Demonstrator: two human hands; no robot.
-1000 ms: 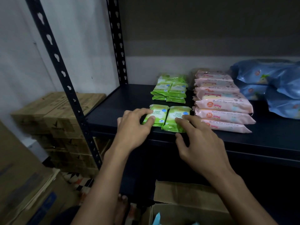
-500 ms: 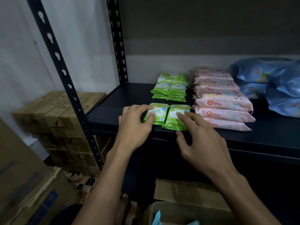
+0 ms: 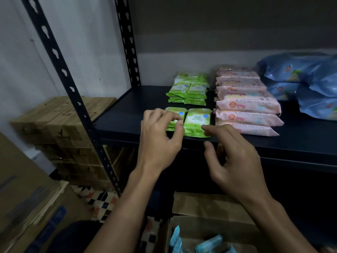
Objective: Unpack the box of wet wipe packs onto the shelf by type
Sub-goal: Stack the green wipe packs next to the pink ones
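Shelf (image 3: 127,114): left hand (image 3: 160,141) touches green pack (image 3: 173,121).

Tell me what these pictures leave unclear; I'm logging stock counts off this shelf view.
- Left front green pack: the left hand covers most of it, head view.
- Blue packs: cut off by the right edge.
- Open box: contents cut off by the bottom edge.
- Rear green stack: count too small and dim.
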